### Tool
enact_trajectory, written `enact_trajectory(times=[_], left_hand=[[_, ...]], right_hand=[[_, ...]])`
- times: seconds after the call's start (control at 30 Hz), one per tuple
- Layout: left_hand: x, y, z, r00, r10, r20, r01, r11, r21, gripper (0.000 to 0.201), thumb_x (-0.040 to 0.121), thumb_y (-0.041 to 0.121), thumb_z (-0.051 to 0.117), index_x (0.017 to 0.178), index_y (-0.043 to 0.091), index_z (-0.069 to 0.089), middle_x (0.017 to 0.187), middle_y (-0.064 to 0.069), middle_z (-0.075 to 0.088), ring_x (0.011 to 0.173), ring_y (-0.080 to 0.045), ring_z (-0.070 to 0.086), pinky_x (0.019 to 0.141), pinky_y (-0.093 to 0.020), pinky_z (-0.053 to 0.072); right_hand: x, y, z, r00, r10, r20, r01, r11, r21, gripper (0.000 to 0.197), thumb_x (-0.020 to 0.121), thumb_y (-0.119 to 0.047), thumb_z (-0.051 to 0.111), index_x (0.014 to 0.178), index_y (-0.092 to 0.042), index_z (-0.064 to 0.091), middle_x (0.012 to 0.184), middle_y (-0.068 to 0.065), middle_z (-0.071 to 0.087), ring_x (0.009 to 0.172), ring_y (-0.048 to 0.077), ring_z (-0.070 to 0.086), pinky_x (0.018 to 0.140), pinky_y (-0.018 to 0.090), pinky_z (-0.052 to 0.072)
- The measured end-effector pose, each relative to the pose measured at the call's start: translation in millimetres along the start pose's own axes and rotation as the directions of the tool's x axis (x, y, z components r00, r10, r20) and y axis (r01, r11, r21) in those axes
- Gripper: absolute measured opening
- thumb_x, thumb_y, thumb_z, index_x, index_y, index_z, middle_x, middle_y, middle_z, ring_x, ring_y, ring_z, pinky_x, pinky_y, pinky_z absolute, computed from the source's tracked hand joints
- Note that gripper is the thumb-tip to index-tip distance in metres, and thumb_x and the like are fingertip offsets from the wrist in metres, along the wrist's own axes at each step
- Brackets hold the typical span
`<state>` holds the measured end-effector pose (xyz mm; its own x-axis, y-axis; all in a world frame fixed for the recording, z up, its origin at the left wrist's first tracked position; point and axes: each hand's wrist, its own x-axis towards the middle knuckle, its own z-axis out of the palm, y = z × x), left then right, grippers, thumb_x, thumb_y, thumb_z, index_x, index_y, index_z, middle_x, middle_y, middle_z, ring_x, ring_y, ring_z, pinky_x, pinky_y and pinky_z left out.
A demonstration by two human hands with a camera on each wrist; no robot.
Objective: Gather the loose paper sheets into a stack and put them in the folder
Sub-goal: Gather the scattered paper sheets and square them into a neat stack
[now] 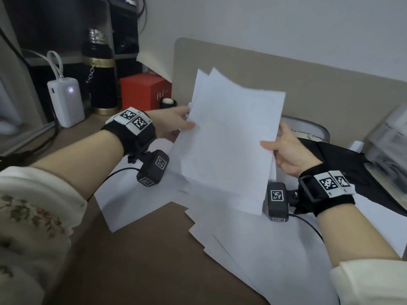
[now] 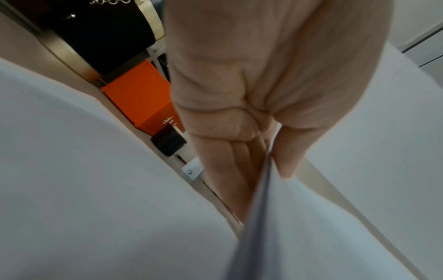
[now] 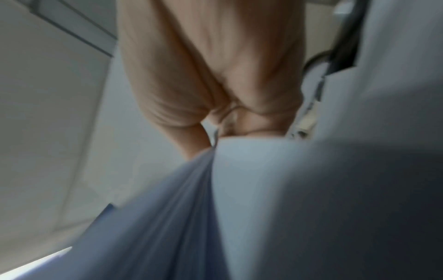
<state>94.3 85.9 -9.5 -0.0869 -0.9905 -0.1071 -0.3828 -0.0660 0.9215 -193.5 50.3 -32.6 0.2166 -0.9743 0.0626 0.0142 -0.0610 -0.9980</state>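
Two hands, the left hand [image 1: 174, 126] and the right hand [image 1: 290, 153], share one held bundle of sheets [image 1: 231, 142]. The sheets in it cannot be counted. Several loose sheets [image 1: 275, 249] lie on the counter [image 1: 143, 260], beside one red box [image 1: 143, 91], one white power bank [image 1: 66, 102] and one black flask [image 1: 101, 69].

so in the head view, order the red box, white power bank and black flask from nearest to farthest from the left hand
1. red box, just behind the left hand
2. black flask, further left, behind the wrist
3. white power bank, farthest left

A red box [image 1: 143, 91] stands beside a black flask [image 1: 100, 73] and white power bank [image 1: 66, 102].
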Motion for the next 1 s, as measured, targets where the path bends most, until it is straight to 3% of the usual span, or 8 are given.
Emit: enact_trajectory(times=[0.1,0.23,0.37,0.5,0.63,0.77,0.9,1.0], left_hand=[[0.8,12.0,0.3,0.972,0.179,-0.15,-0.179,0.984,0.008,0.032,0.1,0.01,0.047,0.13,0.021,0.047,0.118,-0.006,0.064,0.101,-0.026,0.066,0.084,-0.045,0.056],[0.2,21.6,0.1,0.883,0.382,-0.272,-0.395,0.919,0.008,0.032,0.1,0.007,0.043,0.128,0.021,0.046,0.114,-0.001,0.063,0.1,-0.02,0.064,0.08,-0.035,0.057],[-3.6,24.1,-2.0,0.786,0.525,-0.328,-0.546,0.837,0.031,0.031,0.094,0.012,0.043,0.117,0.032,0.047,0.127,-0.007,0.06,0.117,-0.026,0.059,0.101,-0.051,0.046],[-5.7,22.3,-1.8,0.762,0.555,-0.335,-0.572,0.818,0.054,0.034,0.093,0.016,0.041,0.114,0.043,0.042,0.128,-0.006,0.059,0.116,-0.027,0.059,0.099,-0.052,0.047],[1.2,7.2,-1.2,0.822,0.479,-0.306,-0.497,0.867,0.023,0.03,0.1,0.015,0.038,0.121,0.038,0.038,0.125,-0.006,0.057,0.096,-0.026,0.062,0.067,-0.029,0.054],[4.5,11.3,-2.2,0.831,0.435,-0.347,-0.499,0.858,-0.12,0.027,0.102,0.022,0.044,0.124,0.034,0.035,0.133,-0.002,0.055,0.118,-0.023,0.058,0.091,-0.042,0.052],[10.0,29.6,-2.8,0.779,0.445,-0.441,-0.563,0.806,-0.181,0.044,0.099,0.022,0.052,0.137,0.016,0.03,0.132,0.001,0.054,0.118,-0.015,0.057,0.1,-0.038,0.049],[12.3,42.3,-3.7,0.734,0.443,-0.515,-0.613,0.759,-0.22,0.048,0.095,0.023,0.057,0.134,0.018,0.029,0.135,-0.002,0.052,0.119,-0.015,0.057,0.101,-0.039,0.049]], right_hand=[[0.1,-17.8,5.2,0.983,-0.173,-0.055,0.168,0.981,-0.096,0.063,0.089,0.015,0.051,0.138,-0.02,0.031,0.116,-0.006,0.065,0.092,0.01,0.068,0.074,0.031,0.056],[2.2,-39.6,16.7,0.911,-0.4,-0.099,0.375,0.905,-0.201,0.06,0.084,0.014,0.05,0.134,-0.015,0.034,0.127,0.001,0.057,0.114,0.014,0.059,0.099,0.036,0.05],[3.5,-54.3,27.2,0.856,-0.503,-0.12,0.478,0.858,-0.186,0.053,0.082,0.012,0.047,0.124,-0.02,0.039,0.126,0.005,0.057,0.118,0.02,0.058,0.103,0.042,0.046],[3.8,-52.9,36.7,0.851,-0.512,-0.115,0.49,0.854,-0.177,0.052,0.082,0.01,0.048,0.125,-0.019,0.039,0.127,0.009,0.056,0.118,0.022,0.057,0.104,0.043,0.045],[5.4,-36.3,39.1,0.892,-0.439,-0.106,0.419,0.892,-0.168,0.053,0.085,0.013,0.048,0.126,-0.019,0.039,0.123,0.002,0.058,0.116,0.019,0.058,0.103,0.041,0.046],[9.2,-38.9,41.5,0.902,-0.41,-0.138,0.395,0.91,-0.123,0.051,0.085,0.01,0.053,0.125,-0.018,0.041,0.118,0.0,0.061,0.11,0.017,0.061,0.098,0.038,0.049],[10.4,-53.1,44.0,0.895,-0.42,-0.152,0.416,0.908,-0.059,0.05,0.086,0.004,0.059,0.127,-0.017,0.041,0.12,0.002,0.062,0.11,0.018,0.062,0.095,0.035,0.051],[9.8,-62.3,45.5,0.886,-0.438,-0.152,0.442,0.897,-0.008,0.048,0.086,0.003,0.06,0.127,-0.014,0.041,0.113,0.0,0.063,0.1,0.014,0.065,0.085,0.029,0.054]])
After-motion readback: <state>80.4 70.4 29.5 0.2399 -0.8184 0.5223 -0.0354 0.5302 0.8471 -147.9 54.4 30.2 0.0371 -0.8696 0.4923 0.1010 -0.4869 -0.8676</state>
